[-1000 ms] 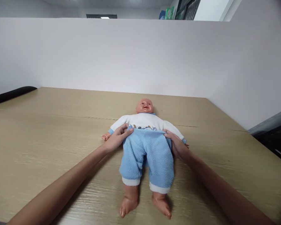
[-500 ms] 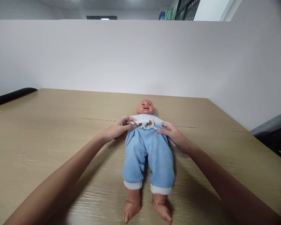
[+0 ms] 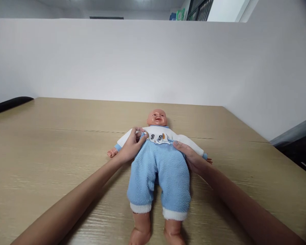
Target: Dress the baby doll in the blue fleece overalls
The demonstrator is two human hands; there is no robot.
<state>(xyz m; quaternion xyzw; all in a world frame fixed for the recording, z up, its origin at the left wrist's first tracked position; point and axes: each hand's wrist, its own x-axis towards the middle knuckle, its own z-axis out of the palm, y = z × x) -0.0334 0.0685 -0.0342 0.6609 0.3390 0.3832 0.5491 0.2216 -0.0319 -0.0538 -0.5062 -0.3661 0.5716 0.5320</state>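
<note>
A baby doll (image 3: 157, 118) lies on its back, head away from me, its arms out to the sides. It wears a white top (image 3: 159, 130) with blue cuffs and fluffy light-blue trousers (image 3: 159, 170) with white hems. A white patch with cartoon eyes (image 3: 156, 137) shows at the waist. My left hand (image 3: 134, 143) pinches the trousers' waist edge beside the patch, thumb and fingers together. On the other side my right hand (image 3: 191, 157) grips the waist, thumb on top; its fingers are mostly hidden behind the doll's side.
The doll lies on a wood-grain table (image 3: 53, 146) with a seam running across it. A white partition (image 3: 132, 61) rises behind the table and along its right side. A black curved object (image 3: 11, 103) is at the left edge, and a dark object (image 3: 298, 156) at the right.
The doll's arms now lie spread and visible on both sides. The trouser waist looks flatter, with the patch a little lower, and my right hand has moved down the doll's side.
</note>
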